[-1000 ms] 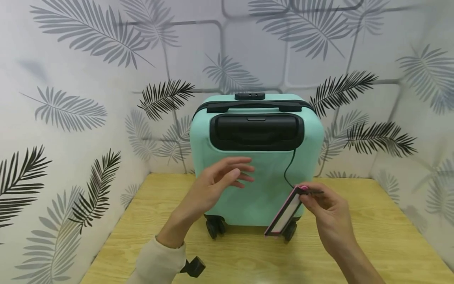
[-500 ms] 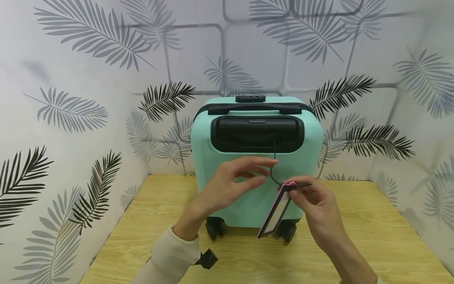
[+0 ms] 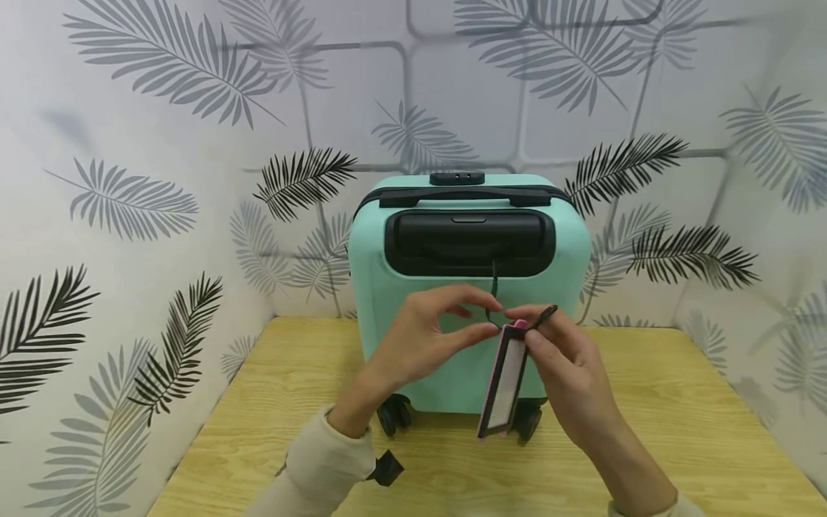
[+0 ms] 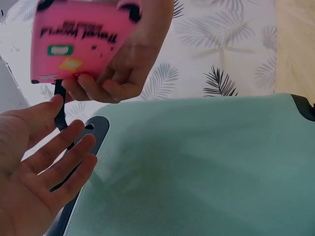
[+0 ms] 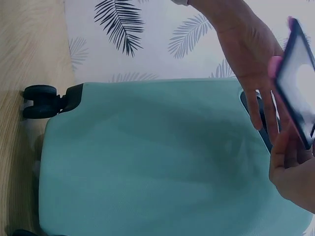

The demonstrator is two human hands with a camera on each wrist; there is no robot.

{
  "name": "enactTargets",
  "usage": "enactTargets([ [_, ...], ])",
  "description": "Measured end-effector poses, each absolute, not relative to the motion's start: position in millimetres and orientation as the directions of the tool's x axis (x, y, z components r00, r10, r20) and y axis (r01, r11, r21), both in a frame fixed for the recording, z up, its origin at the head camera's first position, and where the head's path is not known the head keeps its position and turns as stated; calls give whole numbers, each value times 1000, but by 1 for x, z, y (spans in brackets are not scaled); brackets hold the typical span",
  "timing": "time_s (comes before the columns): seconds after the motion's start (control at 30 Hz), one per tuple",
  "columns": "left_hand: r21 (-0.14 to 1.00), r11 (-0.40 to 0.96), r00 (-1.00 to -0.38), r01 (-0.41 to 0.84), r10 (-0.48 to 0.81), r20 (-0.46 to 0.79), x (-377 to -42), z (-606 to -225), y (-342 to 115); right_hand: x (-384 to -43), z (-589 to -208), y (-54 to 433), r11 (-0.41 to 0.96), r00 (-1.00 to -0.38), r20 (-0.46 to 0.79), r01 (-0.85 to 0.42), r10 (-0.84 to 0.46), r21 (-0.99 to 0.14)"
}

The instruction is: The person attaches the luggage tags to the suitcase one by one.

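Note:
My right hand (image 3: 575, 366) pinches a luggage tag (image 3: 504, 380) at its top end, fingers and thumb on the strap side. The tag hangs tilted; its window side faces the head view. Its pink printed back (image 4: 83, 42) shows in the left wrist view. A thin black strap (image 3: 494, 280) runs from the tag up in front of the suitcase's handle recess, and a short dark end sticks out above my right fingers. My left hand (image 3: 426, 334) has thumb and forefinger on either side of the strap, tips apart; the thumb touches it in the left wrist view.
A mint-green suitcase (image 3: 388, 316) stands upright on its wheels on a wood-grain table (image 3: 304, 373), close behind both hands. Its black top handle (image 3: 461, 194) and recessed pull handle (image 3: 468, 240) face me. A leaf-patterned wall (image 3: 194, 108) rises behind and at the sides.
My left hand has moved right, up to the strap. The right hand has brought the tag left and turned it more upright. The strap has shifted left against the suitcase.

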State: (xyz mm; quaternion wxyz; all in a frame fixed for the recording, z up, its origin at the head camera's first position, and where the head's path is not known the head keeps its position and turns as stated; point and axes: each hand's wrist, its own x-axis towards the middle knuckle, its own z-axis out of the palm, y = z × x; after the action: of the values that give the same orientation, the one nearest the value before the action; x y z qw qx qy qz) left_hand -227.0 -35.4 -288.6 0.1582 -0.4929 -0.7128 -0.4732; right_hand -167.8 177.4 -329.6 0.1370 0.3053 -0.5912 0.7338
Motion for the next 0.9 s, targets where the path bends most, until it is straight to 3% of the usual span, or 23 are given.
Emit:
enactTargets([
  [0.17, 527, 82, -486, 846, 528, 697, -227, -291, -34, -170, -330, 176, -317, -770, 608, -538, -192, -781],
  [0.37, 533, 90, -500, 841, 503, 705, -228, -291, -32, -171, -327, 173, -264, -804, 561, -508, -196, -820],
  [0.57, 476, 72, -453, 877, 456, 766, -231, -283, -32, -176, -313, 168, -265, -791, 586, -535, -177, -802],
  [0.9, 433, 28, -408, 901, 396, 823, -230, -267, -33, -181, -286, 159, -196, -761, 648, -634, -14, -748],
])
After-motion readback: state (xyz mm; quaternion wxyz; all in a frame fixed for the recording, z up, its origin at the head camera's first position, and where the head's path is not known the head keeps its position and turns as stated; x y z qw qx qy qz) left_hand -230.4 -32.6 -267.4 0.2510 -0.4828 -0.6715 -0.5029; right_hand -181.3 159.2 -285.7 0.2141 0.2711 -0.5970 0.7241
